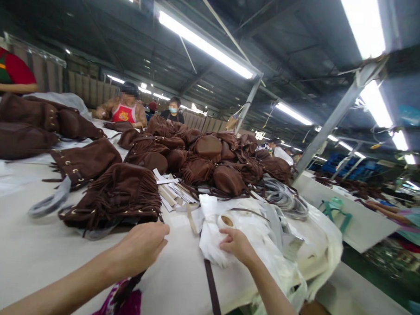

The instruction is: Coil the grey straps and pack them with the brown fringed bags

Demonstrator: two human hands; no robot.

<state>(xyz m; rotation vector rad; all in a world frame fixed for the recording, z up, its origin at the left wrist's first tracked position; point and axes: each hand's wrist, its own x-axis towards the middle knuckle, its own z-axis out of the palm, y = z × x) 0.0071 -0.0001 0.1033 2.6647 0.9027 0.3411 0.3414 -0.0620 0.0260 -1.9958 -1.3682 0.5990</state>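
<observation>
My left hand (147, 243) is closed, with its fingers curled together just in front of a brown fringed leather bag (121, 195). What it holds, if anything, is hidden. A dark strap (131, 284) runs below that wrist, over something purple (130, 307) at the table edge. My right hand (237, 244) reaches over a stack of thin white sheets (209, 241), fingers apart and slightly bent. Its index finger is at a small roll of tape (225, 221) lying on the sheets; whether they touch I cannot tell. Another brown strap (213, 287) hangs over the near edge.
A large heap of brown bags (206, 150) covers the table's far part, with paper strips (175, 193) before it. Grey coiled tubing (285, 198) lies at the right, and a clear-wrapped coil (51, 201) at the left. Co-workers (125, 109) stand beyond. A metal post (330, 121) rises at right.
</observation>
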